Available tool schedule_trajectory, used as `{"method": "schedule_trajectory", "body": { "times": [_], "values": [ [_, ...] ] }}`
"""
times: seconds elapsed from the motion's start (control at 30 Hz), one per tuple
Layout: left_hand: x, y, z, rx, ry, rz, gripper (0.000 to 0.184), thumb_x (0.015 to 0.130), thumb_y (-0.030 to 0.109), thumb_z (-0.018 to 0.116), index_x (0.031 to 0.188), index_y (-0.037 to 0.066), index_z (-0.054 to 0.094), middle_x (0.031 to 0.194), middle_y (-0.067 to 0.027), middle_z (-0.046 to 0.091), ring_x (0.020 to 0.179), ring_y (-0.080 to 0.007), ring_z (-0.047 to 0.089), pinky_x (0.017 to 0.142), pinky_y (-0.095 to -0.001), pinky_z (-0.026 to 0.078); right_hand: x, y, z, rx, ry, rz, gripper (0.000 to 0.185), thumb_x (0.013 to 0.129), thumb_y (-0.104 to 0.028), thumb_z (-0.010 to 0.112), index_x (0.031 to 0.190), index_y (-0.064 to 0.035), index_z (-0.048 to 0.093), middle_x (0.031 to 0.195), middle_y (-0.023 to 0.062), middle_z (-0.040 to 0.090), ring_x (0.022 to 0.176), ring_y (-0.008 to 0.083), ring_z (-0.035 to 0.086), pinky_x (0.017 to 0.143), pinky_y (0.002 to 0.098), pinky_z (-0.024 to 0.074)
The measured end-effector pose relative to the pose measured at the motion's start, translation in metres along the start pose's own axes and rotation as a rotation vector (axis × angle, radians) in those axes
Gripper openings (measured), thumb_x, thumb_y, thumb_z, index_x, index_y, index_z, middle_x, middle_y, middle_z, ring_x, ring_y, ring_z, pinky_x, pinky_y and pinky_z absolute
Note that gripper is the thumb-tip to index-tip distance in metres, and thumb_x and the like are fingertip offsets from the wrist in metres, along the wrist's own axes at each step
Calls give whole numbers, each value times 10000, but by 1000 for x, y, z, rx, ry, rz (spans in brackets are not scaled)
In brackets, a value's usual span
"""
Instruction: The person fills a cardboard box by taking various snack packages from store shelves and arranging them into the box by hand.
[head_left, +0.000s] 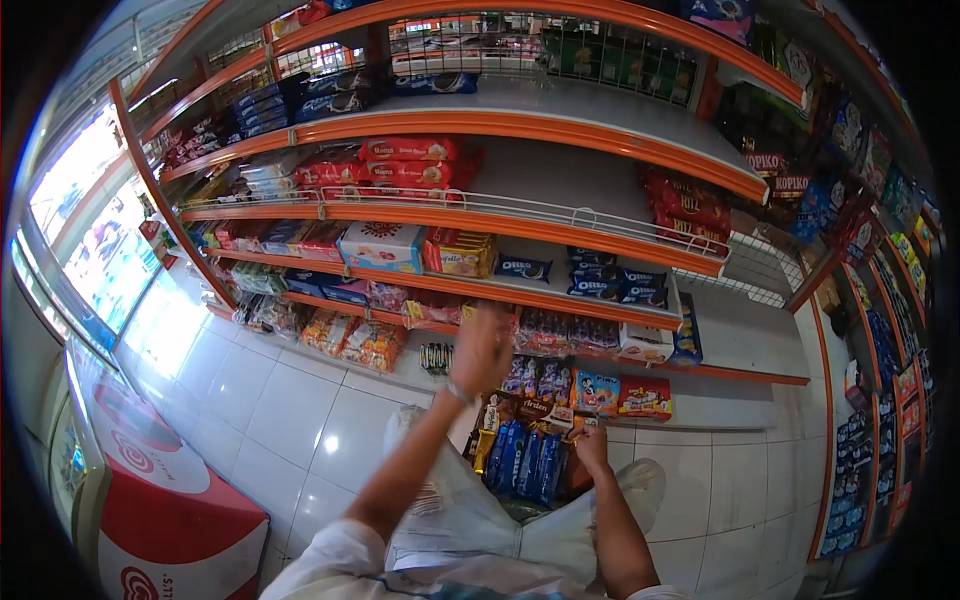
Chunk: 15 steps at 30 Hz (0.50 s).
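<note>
Blue Oreo packs [520, 460] lie in the box [577, 480], the right hand [588, 440] curled at its far right corner, while the blurred left hand [483, 355] is beyond its far left corner, before the shelf [500, 292], both grips impossible to tell.

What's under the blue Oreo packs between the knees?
A brown surface shows beside the blue Oreo packs, near the right hand; whatever lies directly under the packs is covered and can't be seen.
</note>
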<state>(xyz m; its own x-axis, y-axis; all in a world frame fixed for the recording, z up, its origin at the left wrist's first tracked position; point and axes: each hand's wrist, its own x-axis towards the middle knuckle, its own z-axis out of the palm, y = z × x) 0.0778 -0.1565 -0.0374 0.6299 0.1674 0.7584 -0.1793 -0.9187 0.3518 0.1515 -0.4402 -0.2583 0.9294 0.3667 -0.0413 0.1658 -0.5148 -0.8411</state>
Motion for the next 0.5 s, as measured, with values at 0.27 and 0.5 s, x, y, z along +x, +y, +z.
{"method": "schedule_trajectory", "body": {
  "times": [0.27, 0.5],
  "values": [
    [330, -36, -131, 406, 252, 237, 243, 801, 58, 518, 1042, 56, 541, 1038, -165, 541, 1037, -339, 505, 889, -440, 427, -3, -31, -13, -51, -7, -99, 222, 690, 62, 454, 638, -31, 649, 604, 97, 603, 567, 172, 553, 568, 320, 431],
    [406, -110, -104, 1029, -460, 13, 708, 739, 114, 614, 1388, 153, 332, 1304, -138, 483, 1282, -293, 401, 999, -450, 389, 27, 56, 0, 18, 43, 132, 166, 708, -19, 528, 769, -46, 681, 848, 180, 662, 803, 311, 636, 744, 384, 491]
  ]
}}
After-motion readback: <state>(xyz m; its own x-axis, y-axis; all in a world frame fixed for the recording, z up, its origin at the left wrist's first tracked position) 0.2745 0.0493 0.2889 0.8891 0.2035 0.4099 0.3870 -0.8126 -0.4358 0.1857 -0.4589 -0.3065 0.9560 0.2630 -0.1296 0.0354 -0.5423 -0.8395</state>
